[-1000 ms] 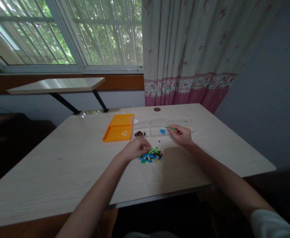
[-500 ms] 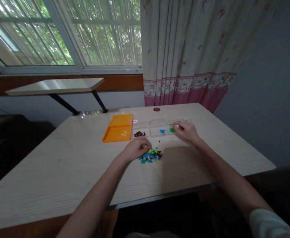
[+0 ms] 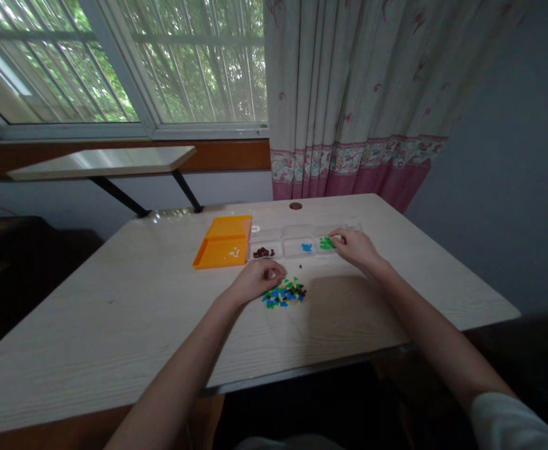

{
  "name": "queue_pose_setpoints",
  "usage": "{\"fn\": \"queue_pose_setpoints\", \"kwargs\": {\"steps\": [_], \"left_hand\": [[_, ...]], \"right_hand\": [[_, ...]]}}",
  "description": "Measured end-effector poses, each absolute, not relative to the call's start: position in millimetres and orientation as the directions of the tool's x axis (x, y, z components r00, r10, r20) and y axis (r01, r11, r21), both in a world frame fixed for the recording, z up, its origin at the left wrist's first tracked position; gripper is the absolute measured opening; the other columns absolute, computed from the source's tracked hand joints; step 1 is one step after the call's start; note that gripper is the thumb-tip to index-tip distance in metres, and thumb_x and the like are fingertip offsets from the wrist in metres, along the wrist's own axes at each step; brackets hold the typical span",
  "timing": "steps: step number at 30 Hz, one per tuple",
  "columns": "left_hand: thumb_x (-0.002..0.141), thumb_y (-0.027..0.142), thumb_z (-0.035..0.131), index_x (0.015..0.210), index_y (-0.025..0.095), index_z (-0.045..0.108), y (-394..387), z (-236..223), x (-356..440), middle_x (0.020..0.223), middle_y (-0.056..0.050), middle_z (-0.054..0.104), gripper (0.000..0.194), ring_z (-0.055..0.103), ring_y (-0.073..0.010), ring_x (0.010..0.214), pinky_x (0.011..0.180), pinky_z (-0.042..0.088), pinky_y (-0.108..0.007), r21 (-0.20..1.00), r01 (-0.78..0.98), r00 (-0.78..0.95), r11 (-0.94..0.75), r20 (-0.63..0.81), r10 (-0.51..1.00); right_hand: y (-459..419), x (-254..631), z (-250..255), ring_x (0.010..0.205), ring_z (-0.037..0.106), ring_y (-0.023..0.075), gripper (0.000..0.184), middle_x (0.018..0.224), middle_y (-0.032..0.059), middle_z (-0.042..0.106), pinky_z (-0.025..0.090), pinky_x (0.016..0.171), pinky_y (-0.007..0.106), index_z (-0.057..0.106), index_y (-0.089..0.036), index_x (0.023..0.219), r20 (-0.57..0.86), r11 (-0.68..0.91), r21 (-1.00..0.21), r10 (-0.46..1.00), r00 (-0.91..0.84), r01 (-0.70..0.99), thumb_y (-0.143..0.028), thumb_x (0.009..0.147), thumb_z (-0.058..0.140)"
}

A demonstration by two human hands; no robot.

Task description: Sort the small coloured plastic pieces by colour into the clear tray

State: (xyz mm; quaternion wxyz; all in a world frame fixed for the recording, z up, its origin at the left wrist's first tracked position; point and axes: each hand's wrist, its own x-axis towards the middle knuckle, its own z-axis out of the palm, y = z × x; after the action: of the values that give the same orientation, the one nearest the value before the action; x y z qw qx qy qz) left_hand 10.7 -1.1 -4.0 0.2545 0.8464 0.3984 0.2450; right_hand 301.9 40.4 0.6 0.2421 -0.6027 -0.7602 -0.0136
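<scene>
A small heap of mixed blue, green and brown pieces (image 3: 285,292) lies on the pale wooden table (image 3: 114,325). My left hand (image 3: 256,279) rests curled just left of the heap, fingertips pinched together at its edge. My right hand (image 3: 355,246) is over the clear compartment tray (image 3: 274,235), fingers closed at the cell that holds green pieces (image 3: 325,243). Other cells hold blue pieces (image 3: 307,247) and brown pieces (image 3: 263,252). Whether either hand holds a piece is hidden.
An orange lid (image 3: 224,242) with a few white bits lies left of the tray. A lone brown piece (image 3: 300,266) sits between tray and heap. A window, a wall shelf (image 3: 100,161) and a flowered curtain (image 3: 348,94) stand behind the table.
My right hand moved from the blue cell rightward to the green cell, and green pieces now lie there. My left hand stayed by the heap.
</scene>
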Motion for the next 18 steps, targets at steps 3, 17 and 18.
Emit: {"fn": "queue_pose_setpoints", "kwargs": {"steps": [3, 17, 18], "left_hand": [[0.072, 0.018, 0.056, 0.086, 0.015, 0.066, -1, -5, 10, 0.079, -0.002, 0.065, 0.017, 0.046, -0.0071, 0.055, 0.051, 0.034, -0.018, 0.648, 0.525, 0.559, -0.552, 0.227, 0.798], [0.072, 0.023, 0.059, 0.082, 0.012, 0.063, -6, -4, 23, 0.061, 0.002, 0.051, 0.015, 0.036, -0.0055, 0.049, 0.045, 0.028, -0.017, 0.765, 0.401, 0.462, -0.503, 0.305, 0.833], [0.072, 0.023, 0.060, 0.081, 0.012, 0.064, -6, -4, 24, 0.062, 0.002, 0.052, 0.015, 0.037, -0.0055, 0.050, 0.046, 0.028, -0.017, 0.760, 0.403, 0.465, -0.511, 0.311, 0.829]], "right_hand": [[33, 286, 0, 0.052, 0.051, 0.0116, 0.026, 0.060, 0.0005, 0.063, 0.029, 0.050, 0.022, 0.067, -0.023, 0.093, 0.383, 0.362, -0.294, 0.893, -0.238, 0.885, -0.034, 0.082, 0.048], [-5, 217, -21, 0.043, 0.042, 0.0066, 0.025, 0.048, -0.0046, 0.054, 0.026, 0.048, 0.019, 0.068, -0.024, 0.089, 0.421, 0.617, -0.349, 0.775, -0.470, 0.705, -0.044, 0.077, 0.057], [-5, 217, -21, 0.043, 0.043, 0.0066, 0.026, 0.048, -0.0043, 0.054, 0.027, 0.048, 0.019, 0.069, -0.024, 0.087, 0.442, 0.631, -0.343, 0.762, -0.473, 0.696, -0.044, 0.077, 0.057]]}}
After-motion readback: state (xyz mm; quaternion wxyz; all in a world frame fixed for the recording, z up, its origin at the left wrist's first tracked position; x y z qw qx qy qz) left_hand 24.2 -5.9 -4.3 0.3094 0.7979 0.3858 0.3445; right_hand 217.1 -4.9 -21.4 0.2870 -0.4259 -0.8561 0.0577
